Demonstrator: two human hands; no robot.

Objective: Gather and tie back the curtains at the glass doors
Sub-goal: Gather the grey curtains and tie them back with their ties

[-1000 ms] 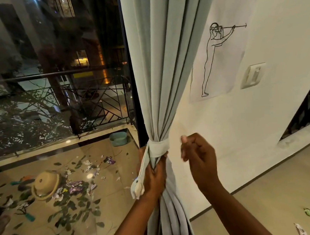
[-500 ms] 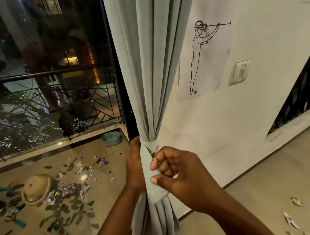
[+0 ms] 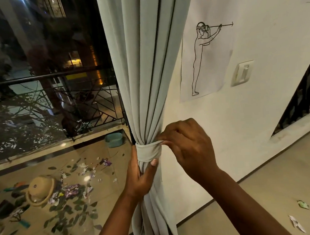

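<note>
From the head camera we see the pale grey-green pleated fabric curtain (image 3: 147, 72) hanging at centre, cinched by a matching cloth tie-back band (image 3: 149, 151). Our left hand (image 3: 139, 177) grips the gathered curtain just below the band, at its six o'clock. Our right hand (image 3: 189, 148) pinches the band's edge at three o'clock.

Tan floor (image 3: 292, 177) strewn with paper scraps (image 3: 296, 224) and a green wrapper (image 3: 302, 204).

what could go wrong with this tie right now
The tie band is only wrapped, its end pinched by the right hand; letting go early could let it unwind. The left hand grips the curtain just below the band; easing off might let the folds slip and spread.
</note>
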